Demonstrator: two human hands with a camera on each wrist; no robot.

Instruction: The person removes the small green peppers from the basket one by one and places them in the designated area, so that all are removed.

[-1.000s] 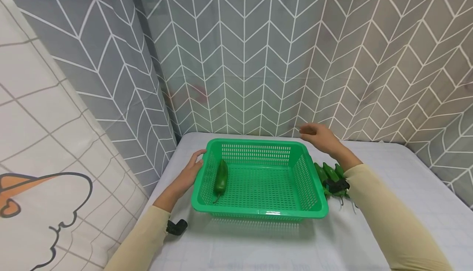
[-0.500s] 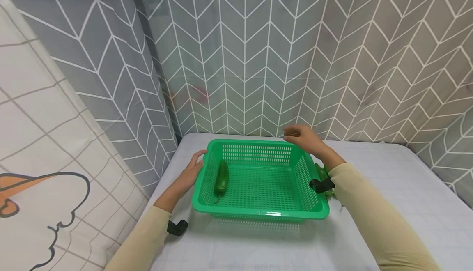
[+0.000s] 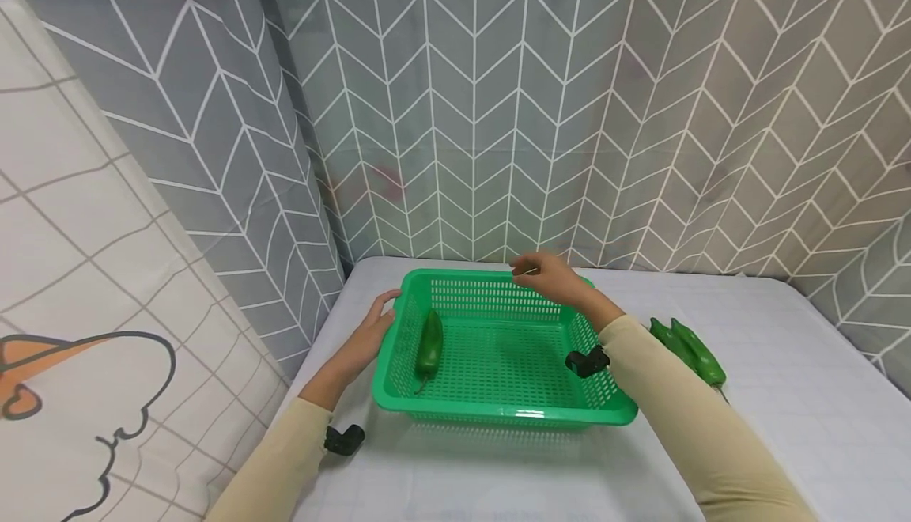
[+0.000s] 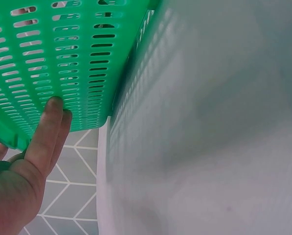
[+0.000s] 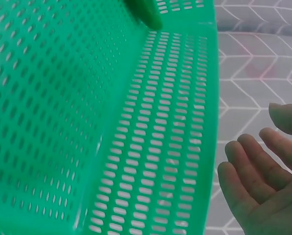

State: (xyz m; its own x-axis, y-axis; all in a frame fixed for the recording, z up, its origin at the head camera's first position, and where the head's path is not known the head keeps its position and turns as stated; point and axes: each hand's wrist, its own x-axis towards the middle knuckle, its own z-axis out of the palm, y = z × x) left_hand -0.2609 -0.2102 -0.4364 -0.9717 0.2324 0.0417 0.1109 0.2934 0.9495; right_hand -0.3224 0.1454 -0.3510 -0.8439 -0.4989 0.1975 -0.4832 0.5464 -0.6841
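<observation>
A green plastic basket with slotted walls stands on the table. My left hand holds its left side at the rim; in the left wrist view, straight fingers lie against the outer wall below the rim. Inside, along the left wall, lies one long green chili pepper, stem toward me. My right hand hovers over the far rim, right of the middle, with loosely bent fingers and nothing in them. In the right wrist view, this hand shows beyond the basket wall, fingers spread apart, and the pepper's tip shows at the top.
More green chili peppers lie on the table to the right of the basket, partly behind the right sleeve. A white cloth covers the table. Patterned grey curtains hang behind it, and a white printed sheet on the left.
My right hand has moved left, from beyond the basket's right corner to over its far rim, uncovering peppers on the right. The left hand, basket and pepper inside look unchanged.
</observation>
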